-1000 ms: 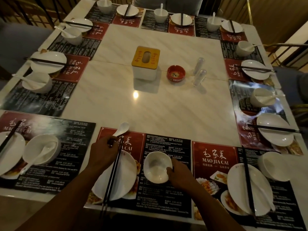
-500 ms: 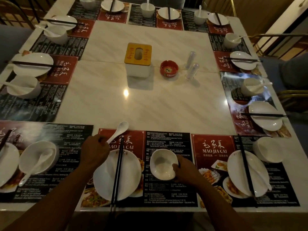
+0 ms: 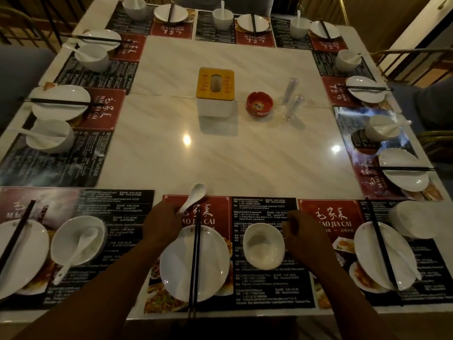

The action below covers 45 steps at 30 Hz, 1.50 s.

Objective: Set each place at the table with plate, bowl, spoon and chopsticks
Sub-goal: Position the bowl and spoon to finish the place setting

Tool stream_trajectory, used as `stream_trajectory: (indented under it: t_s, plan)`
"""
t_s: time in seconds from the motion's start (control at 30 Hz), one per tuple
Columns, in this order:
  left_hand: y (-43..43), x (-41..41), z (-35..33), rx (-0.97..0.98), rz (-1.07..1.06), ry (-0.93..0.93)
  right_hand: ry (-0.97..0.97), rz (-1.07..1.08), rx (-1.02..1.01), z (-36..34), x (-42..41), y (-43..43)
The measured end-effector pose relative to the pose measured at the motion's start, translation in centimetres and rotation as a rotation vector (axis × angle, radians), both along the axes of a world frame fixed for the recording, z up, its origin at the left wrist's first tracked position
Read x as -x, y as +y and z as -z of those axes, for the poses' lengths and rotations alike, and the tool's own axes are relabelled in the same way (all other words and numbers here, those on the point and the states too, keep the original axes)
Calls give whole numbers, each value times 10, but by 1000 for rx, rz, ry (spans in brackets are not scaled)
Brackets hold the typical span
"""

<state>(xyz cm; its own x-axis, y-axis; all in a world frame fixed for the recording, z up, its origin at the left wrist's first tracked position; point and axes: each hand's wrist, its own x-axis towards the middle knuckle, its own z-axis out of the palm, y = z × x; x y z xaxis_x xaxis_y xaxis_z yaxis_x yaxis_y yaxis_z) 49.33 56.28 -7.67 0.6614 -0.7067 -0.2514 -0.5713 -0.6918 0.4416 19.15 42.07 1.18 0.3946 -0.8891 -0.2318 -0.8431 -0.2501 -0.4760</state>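
The left hand (image 3: 163, 225) pinches the handle of the spoon (image 3: 195, 196), probably light, slippery and fragile; whether the right hand (image 3: 304, 234) grips the bowl (image 3: 263, 246) I cannot tell.

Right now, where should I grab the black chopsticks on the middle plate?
Probably the near ends of the chopsticks, coming from your edge of the table. They lie side by side across the plate, and those ends stick out past its near rim, leaving room for fingers underneath. The far ends sit beside the left hand, which holds the spoon.
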Motion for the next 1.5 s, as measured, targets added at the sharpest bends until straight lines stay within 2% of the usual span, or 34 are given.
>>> stream_trajectory:
  t_s: [0.17, 0.23, 0.33, 0.43, 0.6, 0.73, 0.83, 1.03, 1.5]
  plan:
    - [-9, -5, -12, -97, 39, 45, -118, -41, -8, -7, -34, 25]
    - [-11, -3, -28, -2, -9, 130, -166, -27, -74, -8, -50, 41]
    - [-13, 18, -60, 225, -175, 520, -245, 32, -229, -4, -74, 63]
    - [-16, 54, -88, 233, -217, 916, -353, 84, -394, -3, -87, 78]
    - [-22, 94, -96, 179, -203, 1072, -398, 230, -448, -13, -66, 95]
    - [-22, 106, -88, 123, 19, 899, -391, 351, -506, -26, -28, 100]
    - [-22, 97, -77, 135, 27, 751, -405, 454, -524, -31, -1, 110]
    - [-13, 68, -62, 131, 1, 653, -367, 562, -561, -18, 25, 124]
    - [13, 54, -40, 132, -55, 575, -411, 539, -656, 12, 27, 113]
